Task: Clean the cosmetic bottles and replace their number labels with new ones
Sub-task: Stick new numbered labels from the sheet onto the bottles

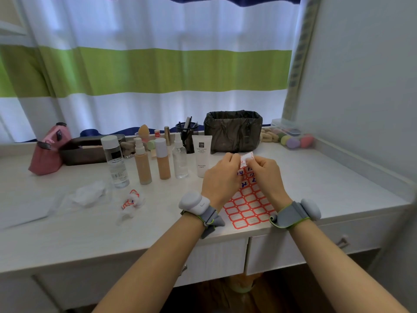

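A red-bordered label sheet lies at the desk's front edge, its far end lifted. My left hand and my right hand both pinch the sheet's raised far corner. Handwritten blue numbers show on labels between my hands. Behind and to the left stand a clear bottle with a white cap, two beige foundation bottles, a clear spray bottle and a white tube.
Crumpled wipes and a wad with peeled red labels lie left of the sheet. A black-lined bin, a pen cup, a pink pouch, a dark box and sponges line the back.
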### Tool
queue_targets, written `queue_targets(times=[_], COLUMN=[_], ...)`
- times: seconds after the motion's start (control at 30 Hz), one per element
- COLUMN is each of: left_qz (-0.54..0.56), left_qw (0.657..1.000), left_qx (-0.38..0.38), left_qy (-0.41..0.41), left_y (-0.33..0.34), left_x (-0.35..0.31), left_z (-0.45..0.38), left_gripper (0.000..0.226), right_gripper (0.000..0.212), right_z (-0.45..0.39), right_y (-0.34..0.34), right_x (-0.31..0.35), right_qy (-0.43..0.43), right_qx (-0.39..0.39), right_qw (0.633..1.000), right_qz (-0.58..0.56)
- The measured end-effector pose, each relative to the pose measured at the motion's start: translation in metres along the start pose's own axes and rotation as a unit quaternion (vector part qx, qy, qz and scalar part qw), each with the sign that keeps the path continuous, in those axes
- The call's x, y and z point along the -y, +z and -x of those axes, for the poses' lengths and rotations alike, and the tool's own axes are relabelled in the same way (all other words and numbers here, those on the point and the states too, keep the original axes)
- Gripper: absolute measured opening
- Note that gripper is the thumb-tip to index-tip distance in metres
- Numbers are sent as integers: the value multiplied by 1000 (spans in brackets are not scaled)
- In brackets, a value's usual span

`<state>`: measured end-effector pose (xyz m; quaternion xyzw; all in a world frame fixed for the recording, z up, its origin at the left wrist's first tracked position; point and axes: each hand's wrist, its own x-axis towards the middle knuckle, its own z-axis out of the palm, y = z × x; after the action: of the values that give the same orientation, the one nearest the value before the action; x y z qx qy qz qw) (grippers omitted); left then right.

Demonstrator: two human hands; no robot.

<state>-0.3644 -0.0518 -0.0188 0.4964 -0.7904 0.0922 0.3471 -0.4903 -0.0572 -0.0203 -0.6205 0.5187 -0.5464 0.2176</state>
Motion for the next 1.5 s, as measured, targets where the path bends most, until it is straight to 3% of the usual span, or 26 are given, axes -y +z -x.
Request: queue_targets(times=[0.3,0.57,0.87,1.23,1.5], left_qz=[-2,19,36,57,162], left_qw=[1000,1000,999,998,986], left_qx=[19,6,-11,20,36], left_qy=[-18,2,3,6,-31], left_y=[-2,-3,-3,-8,-30], left_x=[3,5,8,6,19], left_z=[-3,-3,0,4,8], left_gripper=[16,16,5,10,5], right_gripper=[28,26,23,28,21], right_z=[1,-1,-1,-5,-13], right_y=[-1,-1,-1,3,3], right_x=[-1,-1,-3,-9,-11], right_qy=[-36,-41,-26,-1,53], right_qx=[35,18,12,11,40], right_qw=[999,999,999,1000,998], right_qz=[2,-9,-28,-6,21])
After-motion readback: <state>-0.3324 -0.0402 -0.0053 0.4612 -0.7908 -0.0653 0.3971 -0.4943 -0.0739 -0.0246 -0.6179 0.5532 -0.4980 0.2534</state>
